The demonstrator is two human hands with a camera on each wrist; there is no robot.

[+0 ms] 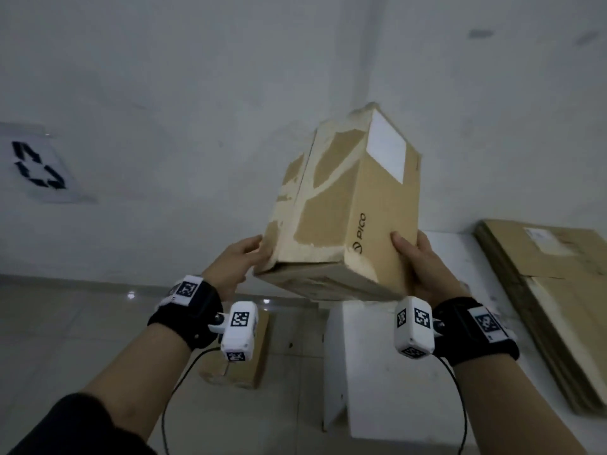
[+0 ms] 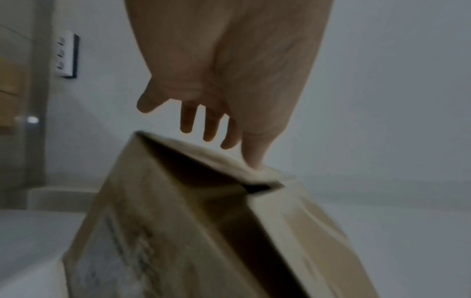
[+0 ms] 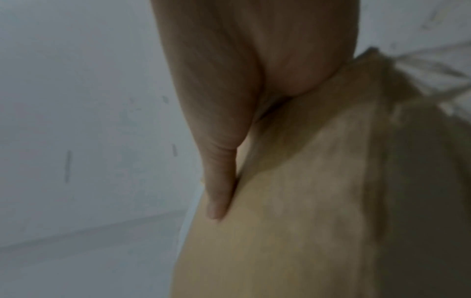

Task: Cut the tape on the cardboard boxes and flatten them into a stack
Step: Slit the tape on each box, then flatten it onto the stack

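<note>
Held up in the air between both hands: a brown cardboard box [image 1: 345, 205], tilted, its far end higher than the gripped end. Scuffed and torn pale where tape was peeled; white label [image 1: 387, 149] at the far end, "PICO" printed just beyond the right thumb. Left hand [image 1: 235, 261] flat against the left side, fingers straight. Right hand [image 1: 418, 261] clamped on the near right corner, thumb on top. Flattened boxes [image 1: 551, 290] off to the right.

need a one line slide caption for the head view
Both hands, left and right, hold a PICO box up before a white wall, flattened cardboard stacked to the right.
</note>
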